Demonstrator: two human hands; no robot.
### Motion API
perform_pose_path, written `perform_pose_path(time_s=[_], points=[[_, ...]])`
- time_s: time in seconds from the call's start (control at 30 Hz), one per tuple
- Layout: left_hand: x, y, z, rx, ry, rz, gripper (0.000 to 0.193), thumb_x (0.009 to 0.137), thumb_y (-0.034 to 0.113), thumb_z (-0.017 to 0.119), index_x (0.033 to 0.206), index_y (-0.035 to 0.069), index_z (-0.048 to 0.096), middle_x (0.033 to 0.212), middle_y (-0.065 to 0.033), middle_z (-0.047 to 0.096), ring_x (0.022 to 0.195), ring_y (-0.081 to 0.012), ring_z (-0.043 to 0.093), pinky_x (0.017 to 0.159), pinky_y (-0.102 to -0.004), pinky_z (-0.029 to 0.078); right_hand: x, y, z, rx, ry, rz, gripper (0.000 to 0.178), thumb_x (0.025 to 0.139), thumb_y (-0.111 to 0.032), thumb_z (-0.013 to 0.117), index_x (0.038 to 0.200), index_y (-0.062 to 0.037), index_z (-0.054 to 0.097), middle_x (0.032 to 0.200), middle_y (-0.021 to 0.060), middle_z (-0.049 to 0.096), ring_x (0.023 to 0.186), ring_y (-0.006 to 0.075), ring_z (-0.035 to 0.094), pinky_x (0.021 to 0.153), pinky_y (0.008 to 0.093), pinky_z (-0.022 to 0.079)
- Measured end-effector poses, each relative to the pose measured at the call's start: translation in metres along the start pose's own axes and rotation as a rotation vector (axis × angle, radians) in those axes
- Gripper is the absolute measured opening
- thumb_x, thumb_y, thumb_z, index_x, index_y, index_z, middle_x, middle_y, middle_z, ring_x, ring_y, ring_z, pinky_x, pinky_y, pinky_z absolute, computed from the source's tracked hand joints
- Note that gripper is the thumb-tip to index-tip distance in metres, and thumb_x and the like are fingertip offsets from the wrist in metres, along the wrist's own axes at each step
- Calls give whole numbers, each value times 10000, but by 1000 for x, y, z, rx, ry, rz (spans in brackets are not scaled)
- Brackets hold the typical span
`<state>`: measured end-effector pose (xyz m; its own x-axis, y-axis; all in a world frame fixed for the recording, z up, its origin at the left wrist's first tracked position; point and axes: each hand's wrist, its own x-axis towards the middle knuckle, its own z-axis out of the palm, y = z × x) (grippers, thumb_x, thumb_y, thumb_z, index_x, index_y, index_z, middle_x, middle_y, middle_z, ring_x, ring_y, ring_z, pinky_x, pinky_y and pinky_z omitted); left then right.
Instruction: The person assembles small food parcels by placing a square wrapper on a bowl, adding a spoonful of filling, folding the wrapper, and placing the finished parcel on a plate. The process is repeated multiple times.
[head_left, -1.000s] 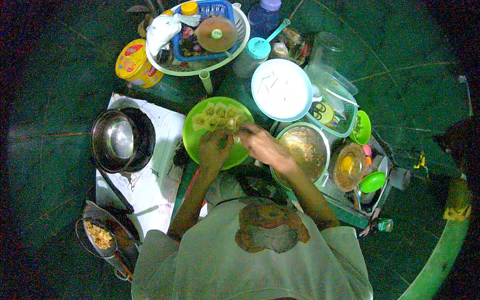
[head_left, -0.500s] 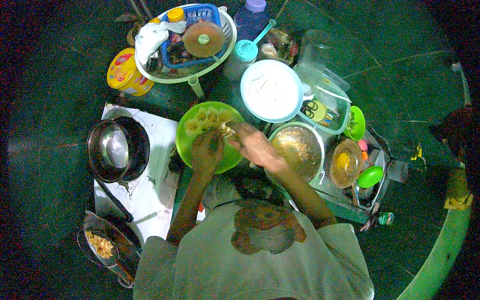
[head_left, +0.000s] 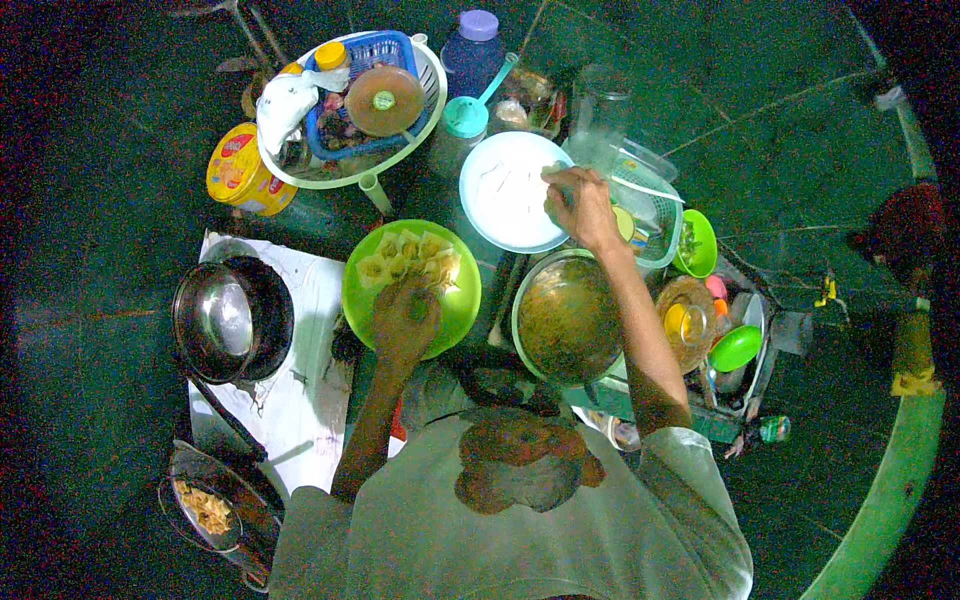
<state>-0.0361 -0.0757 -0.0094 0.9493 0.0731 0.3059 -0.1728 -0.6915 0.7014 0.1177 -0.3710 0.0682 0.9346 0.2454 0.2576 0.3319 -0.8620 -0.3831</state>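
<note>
A green plate (head_left: 459, 319) carries several small pale filled dumplings (head_left: 408, 255), grouped at its far side. My left hand (head_left: 407, 315) is over the near part of this plate, fingers curled in beside the dumplings; what they hold, if anything, is hidden. To the right and farther off is a light blue round dish (head_left: 467, 212) with a white surface (head_left: 510, 195) marked by thin dark lines. Over that dish's right edge reaches my right hand (head_left: 587, 207), its fingertips drawn together in a pinch. Anything between them is too small to make out.
A steel bowl (head_left: 567, 315) of brownish filling stands below my right forearm. Left lies a dark pan (head_left: 225, 310) on a white board (head_left: 318, 345). A white oval basket (head_left: 433, 95), a purple-lidded jar (head_left: 478, 50) and a yellow tub (head_left: 240, 175) stand farther away.
My right hand has left the green plate and moved far and right to the light blue dish. My left hand stays over the plate. The whole view has shifted slightly.
</note>
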Motion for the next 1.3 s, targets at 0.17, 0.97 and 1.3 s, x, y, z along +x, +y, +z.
perform_pose_path(time_s=[0.17, 0.97, 1.3], points=[[8, 10, -4, -3, 16, 16, 207, 830, 147, 714, 1029, 91, 701, 1040, -135, 716, 962, -342, 654, 874, -456, 519, 10, 8, -4, -10, -31, 25, 168, 868, -121, 663, 1012, -67, 732, 978, 174, 719, 968, 366, 666, 867, 464, 518], [-9, 184, 95, -1309, -563, -658, 485, 1014, 147, 555, 1447, 60, 355, 1355, -182, 515, 1255, -350, 551, 1097, -560, 445, -227, -2, -113, 175, 435, 406, 322, 806, -51, 558, 1084, -103, 714, 1165, 140, 619, 1174, 349, 516, 1050, 499, 339], [-31, 167, 137, -1410, -659, -841, 471, 960, 67, 613, 1394, 5, 442, 1341, -193, 525, 1220, -336, 563, 1075, -501, 478, -301, 145, -102, -334, 106, 979, 712, 1017, -547, 293, 1292, 16, 631, 1583, 198, 309, 1469, 457, 178, 1176, 653, 83]])
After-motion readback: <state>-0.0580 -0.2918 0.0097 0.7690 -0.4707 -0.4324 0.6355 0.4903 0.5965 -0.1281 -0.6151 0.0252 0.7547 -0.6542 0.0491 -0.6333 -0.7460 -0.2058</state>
